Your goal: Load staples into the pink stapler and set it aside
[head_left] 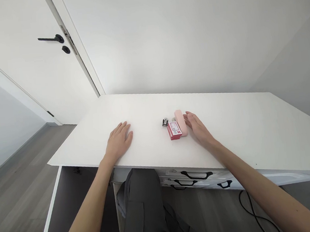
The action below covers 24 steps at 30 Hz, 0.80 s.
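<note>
Left hand (pixel 119 141) flat on counter (pixel 143 110), empty. Right hand (pixel 198 128) loosely open beside pink case (pixel 181 123), contact unclear. Suggest light pressure: red boxes (pixel 174 130) adjoin case's left.

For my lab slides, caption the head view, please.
Left hand palm-down on a white desktop; right hand beside a long pink object, near red-and-white boxes and a small metallic item.

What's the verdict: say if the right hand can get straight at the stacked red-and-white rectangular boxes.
Probably not straight across: the long, rounded pink case lies between the right hand and the boxes, though reaching over it looks possible.
</note>
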Motion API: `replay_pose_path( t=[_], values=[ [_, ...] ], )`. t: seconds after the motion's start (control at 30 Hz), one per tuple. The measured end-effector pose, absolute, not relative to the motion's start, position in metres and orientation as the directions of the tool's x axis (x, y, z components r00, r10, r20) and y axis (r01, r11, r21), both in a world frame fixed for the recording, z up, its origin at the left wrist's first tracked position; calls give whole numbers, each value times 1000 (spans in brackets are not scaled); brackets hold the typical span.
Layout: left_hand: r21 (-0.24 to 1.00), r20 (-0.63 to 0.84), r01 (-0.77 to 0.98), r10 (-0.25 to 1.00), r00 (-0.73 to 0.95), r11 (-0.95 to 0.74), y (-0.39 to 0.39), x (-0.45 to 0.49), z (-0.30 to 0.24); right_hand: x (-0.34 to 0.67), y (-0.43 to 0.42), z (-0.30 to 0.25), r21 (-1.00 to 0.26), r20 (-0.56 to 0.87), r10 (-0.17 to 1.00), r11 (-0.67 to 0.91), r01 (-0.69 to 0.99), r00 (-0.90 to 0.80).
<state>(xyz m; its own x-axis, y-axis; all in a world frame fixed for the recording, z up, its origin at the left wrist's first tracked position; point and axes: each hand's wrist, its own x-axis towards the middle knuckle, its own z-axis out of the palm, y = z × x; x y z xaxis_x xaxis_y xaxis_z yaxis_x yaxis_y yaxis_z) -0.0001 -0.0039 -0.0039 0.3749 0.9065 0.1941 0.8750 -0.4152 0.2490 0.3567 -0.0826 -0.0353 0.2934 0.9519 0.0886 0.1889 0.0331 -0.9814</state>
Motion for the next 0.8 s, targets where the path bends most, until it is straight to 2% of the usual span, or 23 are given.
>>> replay_pose_path(
  t=[0.13,0.33,0.53,0.8],
  values=[
    [257,204,870,904,376,-420,-4,-1,-5,378,-55,-39,-993,102,939,80,81,329],
    [270,237,860,896,376,-433,-3,-2,-8,387,-29,-29,-979,146,954,103,175,260],
    [273,261,851,886,384,-449,-3,-4,-9,384,-28,-19,-980,141,965,105,169,221],
    [358,407,672,756,512,-648,-14,32,6,376,-29,-13,-957,153,966,93,275,208]
  ],
)
